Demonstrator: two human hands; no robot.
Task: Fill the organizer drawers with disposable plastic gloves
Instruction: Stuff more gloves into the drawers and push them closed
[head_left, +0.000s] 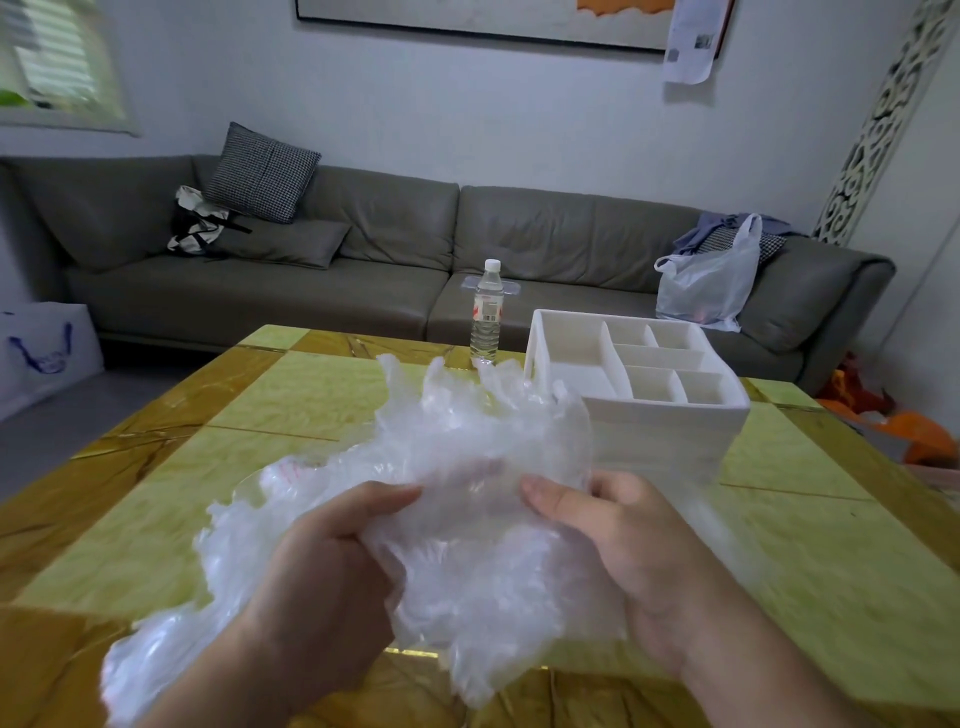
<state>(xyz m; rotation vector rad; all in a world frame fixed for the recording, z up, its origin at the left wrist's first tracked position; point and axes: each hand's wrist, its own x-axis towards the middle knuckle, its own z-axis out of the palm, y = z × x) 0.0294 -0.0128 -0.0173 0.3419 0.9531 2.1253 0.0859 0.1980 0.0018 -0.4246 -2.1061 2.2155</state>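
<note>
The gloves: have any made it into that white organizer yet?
Not that I can see. The organizer shows bare compartments on top. Both the left hand and right hand grip a crumpled bundle of gloves above the table. All the filling remains.

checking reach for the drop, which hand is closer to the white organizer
Right. The right hand grips the gloves just in front of the white organizer, near its front corner; the left hand grips them farther to the left.

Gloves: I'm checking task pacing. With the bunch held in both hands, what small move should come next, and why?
Probably carry the gloves right toward the white organizer: the left hand and the right hand both grip the bunch, and its open compartments look empty.
</note>
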